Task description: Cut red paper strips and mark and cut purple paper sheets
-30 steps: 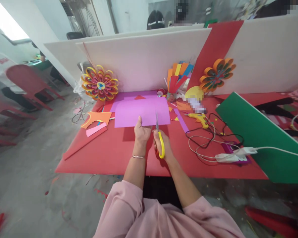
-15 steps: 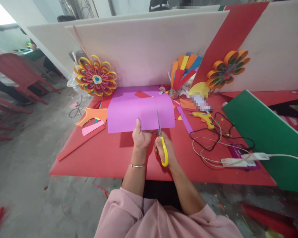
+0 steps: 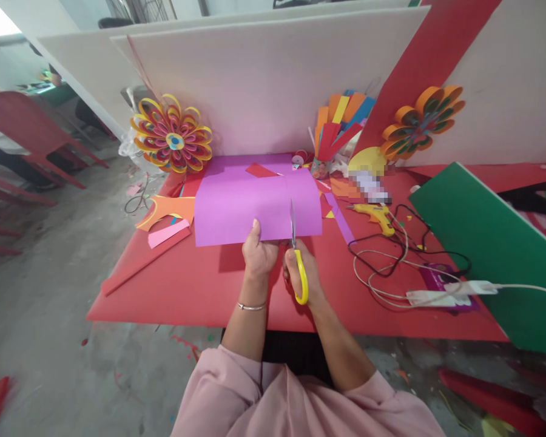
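My left hand [image 3: 258,252] grips the near edge of a purple sheet of paper [image 3: 236,209], thumb on top and fingers hidden beneath. The sheet is held above the table and bends down toward me. In my right hand [image 3: 307,273] is a pair of scissors [image 3: 302,276] with yellow handles. One blade lies over the sheet, pointing away from me, right of my left thumb; the other blade is hidden under the paper. Behind the held sheet, more purple paper [image 3: 218,165] lies on the table with a red scrap [image 3: 260,170] on it.
The red-covered table [image 3: 164,303] bears orange paper [image 3: 182,209] and a pink strip [image 3: 168,234] at left. Right are a yellow glue gun [image 3: 375,215], looped cords, a white power strip [image 3: 450,295] and a green board [image 3: 491,255]. Paper flowers [image 3: 175,141] stand against white boards [image 3: 273,91].
The view has shifted slightly. Both hands, the purple sheet and the scissors keep nearly the same positions relative to each other.
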Tool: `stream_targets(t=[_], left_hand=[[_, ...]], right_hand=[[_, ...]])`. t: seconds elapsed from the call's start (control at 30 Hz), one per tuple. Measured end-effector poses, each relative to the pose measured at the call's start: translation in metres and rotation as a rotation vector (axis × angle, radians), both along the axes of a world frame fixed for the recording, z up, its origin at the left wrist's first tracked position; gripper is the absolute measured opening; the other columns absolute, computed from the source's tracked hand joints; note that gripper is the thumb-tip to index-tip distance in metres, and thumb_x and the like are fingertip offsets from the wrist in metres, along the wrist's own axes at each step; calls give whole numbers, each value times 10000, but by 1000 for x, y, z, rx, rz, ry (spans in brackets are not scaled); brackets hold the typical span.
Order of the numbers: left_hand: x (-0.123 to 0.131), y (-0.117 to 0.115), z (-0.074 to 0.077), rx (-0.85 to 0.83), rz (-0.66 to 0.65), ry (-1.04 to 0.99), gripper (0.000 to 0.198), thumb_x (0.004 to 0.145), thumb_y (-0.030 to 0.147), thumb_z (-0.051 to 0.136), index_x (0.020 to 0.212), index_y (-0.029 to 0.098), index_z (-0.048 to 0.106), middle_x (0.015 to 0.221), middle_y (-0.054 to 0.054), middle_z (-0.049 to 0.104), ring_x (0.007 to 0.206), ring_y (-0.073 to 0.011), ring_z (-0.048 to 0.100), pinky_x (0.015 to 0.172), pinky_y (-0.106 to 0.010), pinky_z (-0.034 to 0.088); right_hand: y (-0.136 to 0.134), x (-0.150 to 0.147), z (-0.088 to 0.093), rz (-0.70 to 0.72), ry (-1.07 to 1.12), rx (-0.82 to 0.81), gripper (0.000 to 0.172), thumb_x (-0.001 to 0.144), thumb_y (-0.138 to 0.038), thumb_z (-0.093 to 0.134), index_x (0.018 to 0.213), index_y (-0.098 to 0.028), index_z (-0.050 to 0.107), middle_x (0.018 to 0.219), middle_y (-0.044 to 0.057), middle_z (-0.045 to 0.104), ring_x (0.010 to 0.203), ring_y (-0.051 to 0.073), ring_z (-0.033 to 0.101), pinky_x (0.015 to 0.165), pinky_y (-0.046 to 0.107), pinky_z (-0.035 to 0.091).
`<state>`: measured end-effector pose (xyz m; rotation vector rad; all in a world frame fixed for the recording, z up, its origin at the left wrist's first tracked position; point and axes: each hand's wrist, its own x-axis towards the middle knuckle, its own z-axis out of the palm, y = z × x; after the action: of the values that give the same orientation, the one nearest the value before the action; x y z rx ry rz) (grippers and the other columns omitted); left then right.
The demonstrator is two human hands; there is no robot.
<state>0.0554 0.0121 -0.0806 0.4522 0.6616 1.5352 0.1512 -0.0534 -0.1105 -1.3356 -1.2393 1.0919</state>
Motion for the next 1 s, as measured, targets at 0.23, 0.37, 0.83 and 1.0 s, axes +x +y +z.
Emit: stream_targets(t=[0.23,0.37,0.83,1.0], left_hand=[[0,0,-3,13,-8,37,427,998,588,633,1032,191,786,955,-109,789,1163,-312,758,1063,-425,596],[-1,0,-3,20,-19,47,406,978,592,663,973,208,795,871,-84,774,1102,-302,775,1021,-402,613],[-2,1,-6,34,0,-48,311,1027,438,626,1072,205,827,1051,-64,831,1162,-245,775,1101,-360,589],[-2,1,-5,13,11,-41,303,1018,423,619,1043,199,822,1120,-90,829,1307,-273,715,1152,-390,560]], right_hand=[[-2,-1,6,-29,28,1,678,909,-916,475,1012,-259,610,599,-36,497,496,141,469,451,260,333],[-1,0,2,-16,28,-4,708,899,-931,471,1048,-255,617,599,-36,508,503,145,489,452,257,343],[1,2,-3,-1,-22,12,680,934,-909,442,1036,-258,609,588,-43,503,493,144,488,465,265,344],[1,3,-1,0,-30,12,669,948,-898,427,1007,-255,600,586,-43,502,489,143,491,469,269,342]])
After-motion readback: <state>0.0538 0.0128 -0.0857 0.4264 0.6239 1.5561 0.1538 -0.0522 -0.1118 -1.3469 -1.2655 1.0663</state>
